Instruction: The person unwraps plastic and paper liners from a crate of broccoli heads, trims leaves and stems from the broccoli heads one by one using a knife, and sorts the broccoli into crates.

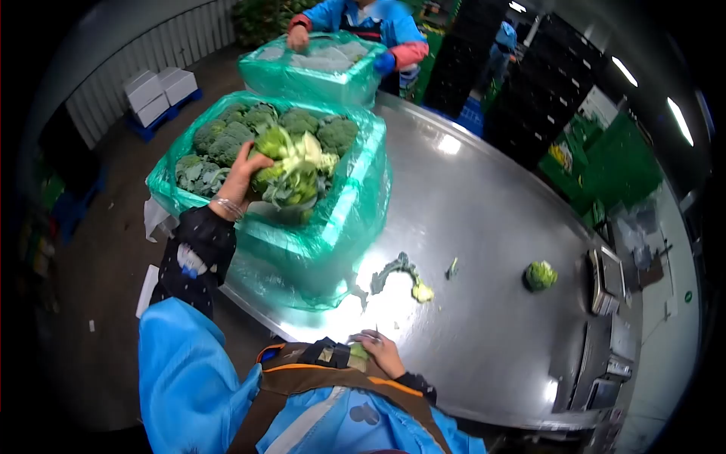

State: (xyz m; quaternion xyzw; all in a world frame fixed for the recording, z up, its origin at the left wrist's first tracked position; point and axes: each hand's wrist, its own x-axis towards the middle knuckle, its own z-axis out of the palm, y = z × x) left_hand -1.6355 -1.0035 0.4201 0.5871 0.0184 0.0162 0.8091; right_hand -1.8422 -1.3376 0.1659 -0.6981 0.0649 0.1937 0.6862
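Observation:
My left hand (240, 180) is closed on a pale green leafy vegetable head (293, 168), held above a box (333, 242) lined with green plastic. Dark green broccoli heads (227, 142) fill the box around it. Close to my body, at the near edge of the metal table (469, 325), my right hand (380, 352) is curled with its fingers together. Something pale green shows beside its fingers, partly hidden, and I cannot make out what it holds. Leaf trimmings (397, 274) lie on the table between the box and my right hand.
A green-white head (540, 276) sits on the table's right part, near weighing scales (605, 280). Behind my box, a co-worker (386, 34) reaches over a second lined box (310, 72). Black crates (544, 83) stand at the back; white boxes (159, 91) are at the left.

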